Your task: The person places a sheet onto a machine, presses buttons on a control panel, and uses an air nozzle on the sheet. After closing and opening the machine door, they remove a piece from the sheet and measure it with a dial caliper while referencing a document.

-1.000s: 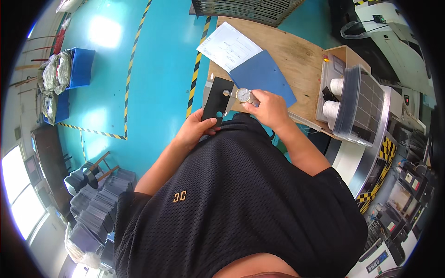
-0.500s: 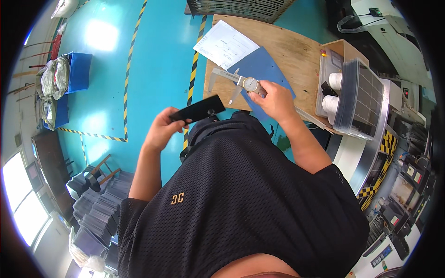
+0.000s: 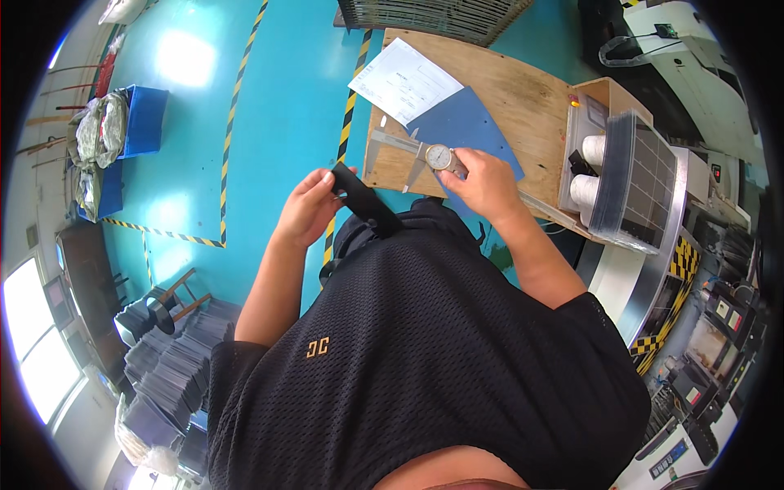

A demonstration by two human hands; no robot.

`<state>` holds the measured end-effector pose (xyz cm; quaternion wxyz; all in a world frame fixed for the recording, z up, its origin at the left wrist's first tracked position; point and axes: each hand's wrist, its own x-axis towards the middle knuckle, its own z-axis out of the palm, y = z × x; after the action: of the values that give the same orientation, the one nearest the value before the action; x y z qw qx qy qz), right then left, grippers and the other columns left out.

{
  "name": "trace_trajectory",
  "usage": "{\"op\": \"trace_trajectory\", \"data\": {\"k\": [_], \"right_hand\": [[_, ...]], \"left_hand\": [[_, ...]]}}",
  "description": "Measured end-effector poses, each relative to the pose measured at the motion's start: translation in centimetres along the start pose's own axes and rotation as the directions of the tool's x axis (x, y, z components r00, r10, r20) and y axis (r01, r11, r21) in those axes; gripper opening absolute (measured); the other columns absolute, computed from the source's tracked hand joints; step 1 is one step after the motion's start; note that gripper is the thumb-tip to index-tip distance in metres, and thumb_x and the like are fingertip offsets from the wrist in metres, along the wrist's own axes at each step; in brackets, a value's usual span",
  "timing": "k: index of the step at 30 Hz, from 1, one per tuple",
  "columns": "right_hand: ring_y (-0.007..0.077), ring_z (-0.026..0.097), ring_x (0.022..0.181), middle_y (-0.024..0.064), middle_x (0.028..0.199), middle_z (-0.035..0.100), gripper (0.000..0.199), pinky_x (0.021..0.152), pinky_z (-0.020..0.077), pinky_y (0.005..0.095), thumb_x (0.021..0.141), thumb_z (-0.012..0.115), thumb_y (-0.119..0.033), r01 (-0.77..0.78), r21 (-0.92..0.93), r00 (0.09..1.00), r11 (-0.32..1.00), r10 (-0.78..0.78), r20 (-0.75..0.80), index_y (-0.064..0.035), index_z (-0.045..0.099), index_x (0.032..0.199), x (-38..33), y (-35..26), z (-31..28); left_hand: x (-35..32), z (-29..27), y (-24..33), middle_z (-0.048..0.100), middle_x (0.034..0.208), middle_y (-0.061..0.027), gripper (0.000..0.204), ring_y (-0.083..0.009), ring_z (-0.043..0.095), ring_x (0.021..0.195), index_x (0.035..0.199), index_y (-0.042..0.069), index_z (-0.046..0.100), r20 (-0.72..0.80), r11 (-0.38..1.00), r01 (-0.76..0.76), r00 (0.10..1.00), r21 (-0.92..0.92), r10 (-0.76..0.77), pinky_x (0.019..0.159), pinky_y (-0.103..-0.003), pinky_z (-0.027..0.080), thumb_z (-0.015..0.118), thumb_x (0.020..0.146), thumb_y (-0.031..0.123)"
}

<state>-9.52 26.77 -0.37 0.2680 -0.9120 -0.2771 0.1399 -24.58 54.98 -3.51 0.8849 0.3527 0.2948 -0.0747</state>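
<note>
My left hand (image 3: 309, 206) pinches one end of a flat black rectangular plate (image 3: 365, 202) between thumb and fingers. The plate slants down to the right, its far end over my dark trousers, and a hole shows near the held end. My right hand (image 3: 483, 184) grips a dial caliper (image 3: 439, 156) with a round white dial. The caliper's jaws point left over the corner of a wooden table (image 3: 514, 77), apart from the plate. Beneath and beyond it lie a blue sheet (image 3: 469, 131) and a white printed paper (image 3: 403, 80).
At the table's right stands an open box (image 3: 572, 135) with white spools (image 3: 585, 189), beside a stack of dark panels (image 3: 627, 181). Blue bins (image 3: 145, 121) with plastic bags stand far left. Many grey sheets (image 3: 175, 367) are stacked lower left. Striped tape (image 3: 224, 188) marks the floor.
My left hand has turned the black plate from slanting up to the right to slanting down to the right, and grips its upper end. The caliper stays nearly in place.
</note>
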Motion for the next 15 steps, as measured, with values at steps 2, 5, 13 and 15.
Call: {"op": "trace_trajectory", "data": {"k": [2, 5, 13, 15], "right_hand": [[0.0371, 0.066, 0.075, 0.015, 0.079, 0.066, 0.034, 0.066, 0.0523, 0.0478, 0.081, 0.075, -0.036, 0.019, 0.003, 1.0, 1.0, -0.019, 0.002, -0.0048, 0.064, 0.088, -0.2, -0.2, 0.4], [0.0368, 0.066, 0.075, 0.0145, 0.079, 0.066, 0.031, 0.066, 0.0526, 0.0475, 0.08, 0.075, -0.033, 0.068, -0.023, 0.998, 0.997, -0.068, 0.016, -0.0049, 0.063, 0.087, -0.6, -0.4, 0.9], [0.0355, 0.063, 0.071, 0.013, 0.075, 0.064, 0.022, 0.063, 0.0515, 0.0454, 0.075, 0.071, -0.026, 0.017, 0.012, 0.997, 1.0, -0.016, -0.073, -0.0059, 0.062, 0.079, -3.2, 3.1, -0.3], [0.0359, 0.063, 0.069, 0.0131, 0.073, 0.063, 0.025, 0.062, 0.0511, 0.0452, 0.076, 0.071, -0.027, 0.018, 0.024, 0.995, 1.0, -0.015, -0.096, -0.005, 0.062, 0.081, -3.7, 3.8, -0.4]], "left_hand": [[1.2, 0.8, 0.1, 0.068, 0.104, -0.0057, 0.008, -0.0147, 0.06, 0.092, 0.1, 0.011, 0.059, 0.037, 0.998, 0.066, 0.997, -0.025, -0.065, 0.084, -0.033, 0.047, 0.056, 0.104, 0.018], [2.6, 1.4, 0.5, 0.065, 0.094, -0.0006, 0.008, -0.0146, 0.058, 0.087, 0.099, 0.013, 0.06, 0.114, 0.99, 0.14, 0.984, -0.015, -0.137, 0.083, -0.033, 0.046, 0.059, 0.102, 0.02], [3.1, 0.5, 2.6, 0.065, 0.093, 0.0005, 0.008, -0.0146, 0.06, 0.085, 0.096, 0.013, 0.06, 0.025, 0.993, 0.069, 0.997, -0.093, -0.067, 0.085, -0.035, 0.046, 0.059, 0.102, 0.019], [2.8, 0.2, 3.0, 0.065, 0.093, 0.0001, 0.007, -0.0139, 0.06, 0.085, 0.097, 0.014, 0.061, 0.017, 0.995, 0.057, 0.998, -0.082, -0.056, 0.084, -0.035, 0.047, 0.059, 0.102, 0.019]]}}
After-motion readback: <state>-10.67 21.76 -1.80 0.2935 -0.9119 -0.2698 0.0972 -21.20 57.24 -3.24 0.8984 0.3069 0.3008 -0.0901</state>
